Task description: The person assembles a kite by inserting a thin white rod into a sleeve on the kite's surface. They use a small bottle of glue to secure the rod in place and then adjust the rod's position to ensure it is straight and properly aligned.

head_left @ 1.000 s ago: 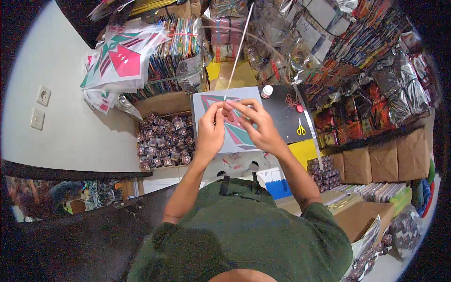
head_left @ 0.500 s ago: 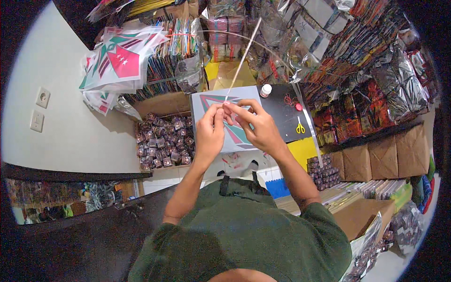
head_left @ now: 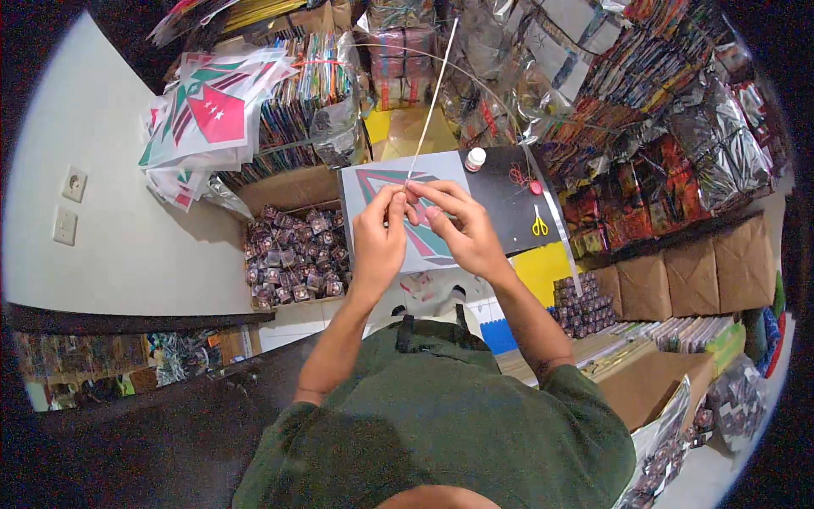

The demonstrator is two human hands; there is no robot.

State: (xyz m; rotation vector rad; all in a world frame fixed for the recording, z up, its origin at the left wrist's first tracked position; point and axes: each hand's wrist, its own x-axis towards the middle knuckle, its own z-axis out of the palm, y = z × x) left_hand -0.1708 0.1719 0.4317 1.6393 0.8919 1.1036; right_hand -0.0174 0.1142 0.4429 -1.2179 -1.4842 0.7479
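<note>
Bundles [head_left: 653, 85] surround the dark tabletop [head_left: 502, 199]. Left hand [head_left: 379, 237] pinches the thin stick [head_left: 433, 97] low down, right hand [head_left: 475, 237] touching, its grip unclear; the tip, toward one o'clock, has just swung slightly left, suggesting fine adjustment.

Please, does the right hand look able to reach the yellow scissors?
Probably yes: the yellow scissors lie uncovered on the black surface, beyond the right hand, though that hand is occupied near the pale stick.

From here, that thin, pale stick [head_left: 433, 102] looks nearly straight, pinched at its near end, slanting between twelve and one o'clock.
</note>
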